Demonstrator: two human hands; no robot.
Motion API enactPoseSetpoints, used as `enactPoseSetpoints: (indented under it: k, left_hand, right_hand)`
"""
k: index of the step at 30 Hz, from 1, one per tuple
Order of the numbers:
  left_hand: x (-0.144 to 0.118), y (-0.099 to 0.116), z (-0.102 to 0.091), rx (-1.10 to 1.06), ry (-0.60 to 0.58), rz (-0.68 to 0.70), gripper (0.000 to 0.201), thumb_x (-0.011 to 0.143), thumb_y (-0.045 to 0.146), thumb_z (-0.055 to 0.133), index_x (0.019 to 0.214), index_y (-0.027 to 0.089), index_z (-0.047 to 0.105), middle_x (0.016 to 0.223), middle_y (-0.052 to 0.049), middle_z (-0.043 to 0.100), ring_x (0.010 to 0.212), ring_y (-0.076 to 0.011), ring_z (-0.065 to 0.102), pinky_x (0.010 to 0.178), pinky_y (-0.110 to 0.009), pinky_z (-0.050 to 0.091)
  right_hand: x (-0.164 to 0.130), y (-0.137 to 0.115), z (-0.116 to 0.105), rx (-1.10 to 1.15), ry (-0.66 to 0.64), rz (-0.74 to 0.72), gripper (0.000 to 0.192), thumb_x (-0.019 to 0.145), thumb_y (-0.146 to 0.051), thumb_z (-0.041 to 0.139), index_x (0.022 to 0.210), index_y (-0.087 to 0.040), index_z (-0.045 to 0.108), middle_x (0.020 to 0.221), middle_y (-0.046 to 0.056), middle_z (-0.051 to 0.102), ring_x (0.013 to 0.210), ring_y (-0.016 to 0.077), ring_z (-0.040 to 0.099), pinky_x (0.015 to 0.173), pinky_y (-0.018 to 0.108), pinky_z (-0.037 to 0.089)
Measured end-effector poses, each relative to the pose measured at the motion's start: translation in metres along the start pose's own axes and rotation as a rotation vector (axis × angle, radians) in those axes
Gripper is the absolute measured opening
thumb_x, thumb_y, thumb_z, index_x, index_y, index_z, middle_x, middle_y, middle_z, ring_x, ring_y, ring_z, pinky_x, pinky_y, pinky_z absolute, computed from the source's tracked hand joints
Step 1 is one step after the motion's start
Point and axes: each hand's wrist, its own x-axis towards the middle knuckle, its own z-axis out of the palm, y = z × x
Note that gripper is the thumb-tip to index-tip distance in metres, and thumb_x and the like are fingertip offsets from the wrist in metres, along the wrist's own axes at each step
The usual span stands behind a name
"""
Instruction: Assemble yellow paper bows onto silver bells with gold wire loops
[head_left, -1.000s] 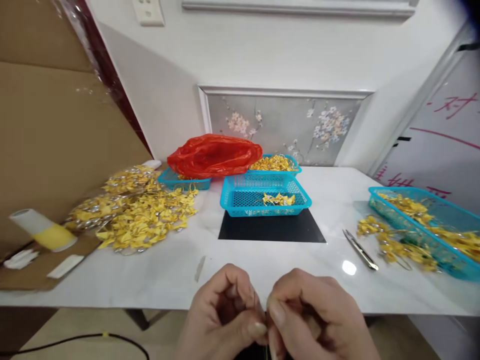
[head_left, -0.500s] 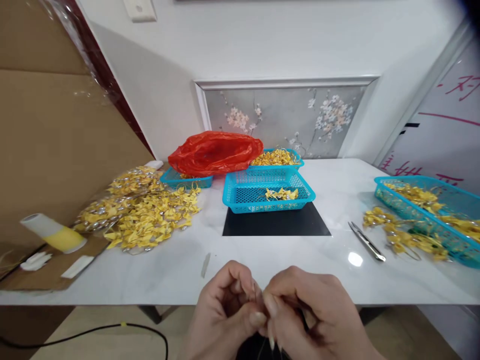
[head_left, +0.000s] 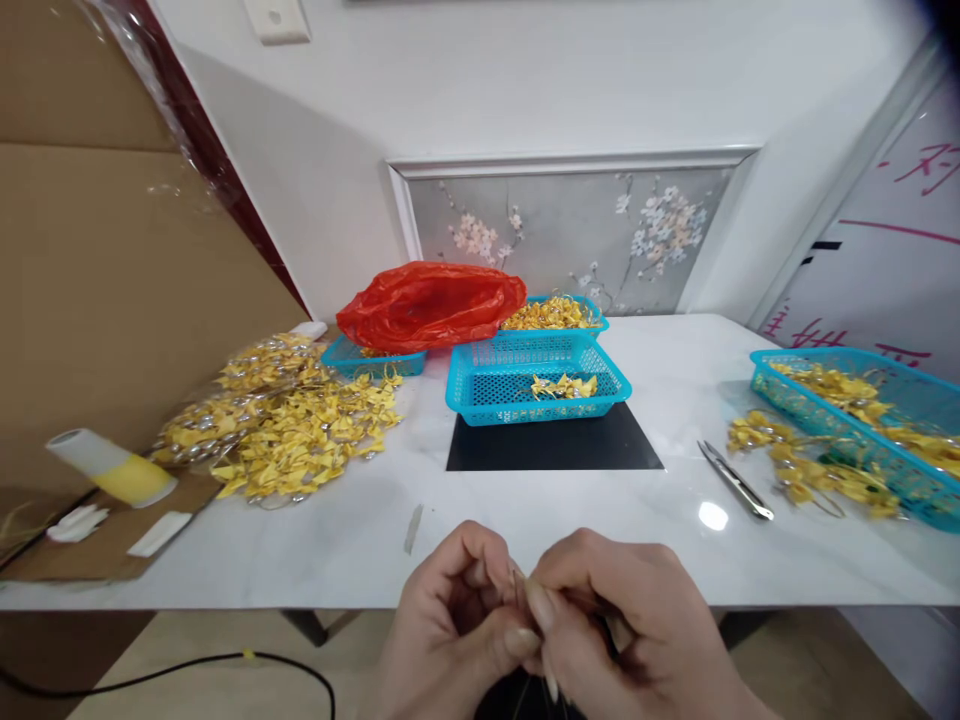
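Head view shows the left hand (head_left: 450,625) and right hand (head_left: 622,630) pinching a thin thread (head_left: 517,585) together by the table (head_left: 360,540) edge; only a few yellow bits (head_left: 562,385) lie in the middle basket (head_left: 536,380).

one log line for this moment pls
left hand: pinching thin thread | right hand: pinching it too | white marble table edge

Lots cut off or buried in this one

Both the left hand (head_left: 450,630) and right hand (head_left: 622,640) run off the bottom edge, and whatever thin bit they pinch between the fingertips is too small to make out. The red bag (head_left: 431,305) covers most of the basket behind it (head_left: 352,358). The right-side basket (head_left: 862,430) is clipped by the frame edge, and the writing on the board (head_left: 900,260) is cropped too
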Motion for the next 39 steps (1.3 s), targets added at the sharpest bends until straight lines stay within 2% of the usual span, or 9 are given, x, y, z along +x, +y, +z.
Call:
enactPoseSetpoints:
  k: [10,17,26,39]
  left_hand:
    - [0.002,-0.002,0.001,0.016,0.001,-0.014,0.033,0.064,0.034,0.089,0.073,0.018,0.061,0.064,0.002,0.066,0.057,-0.0101,0.058,0.058,-0.019,0.047]
    - [0.002,-0.004,-0.003,-0.038,-0.001,-0.039,0.033,0.065,0.036,0.088,0.076,0.019,0.062,0.066,0.002,0.064,0.055,-0.0088,0.055,0.056,-0.019,0.046]
    - [0.002,-0.003,-0.003,-0.044,-0.041,-0.036,0.032,0.067,0.035,0.087,0.076,0.019,0.062,0.068,0.001,0.068,0.056,-0.009,0.059,0.056,-0.019,0.047]
    - [0.004,-0.004,-0.002,-0.062,-0.037,-0.01,0.024,0.069,0.026,0.087,0.077,0.018,0.065,0.067,0.001,0.069,0.057,-0.0089,0.062,0.056,-0.018,0.051]
  right_hand:
    - [0.0,0.007,0.001,0.069,-0.031,0.042,0.013,0.077,-0.01,0.052,0.068,-0.02,0.05,0.049,-0.01,0.037,0.039,0.0037,0.027,0.036,0.017,0.018]
    - [-0.004,0.006,0.006,0.076,0.018,0.058,0.013,0.083,-0.015,0.05,0.071,-0.02,0.049,0.048,-0.006,0.054,0.037,0.0042,0.035,0.036,0.017,0.022]
    - [0.0,0.011,0.008,0.092,0.037,-0.047,0.015,0.083,-0.014,0.048,0.068,-0.02,0.048,0.046,-0.009,0.043,0.036,0.0024,0.027,0.034,0.014,0.018]
    - [0.003,0.007,0.001,0.155,-0.127,0.183,0.012,0.083,-0.017,0.052,0.071,-0.02,0.051,0.048,-0.007,0.048,0.038,0.0055,0.037,0.038,0.018,0.024]
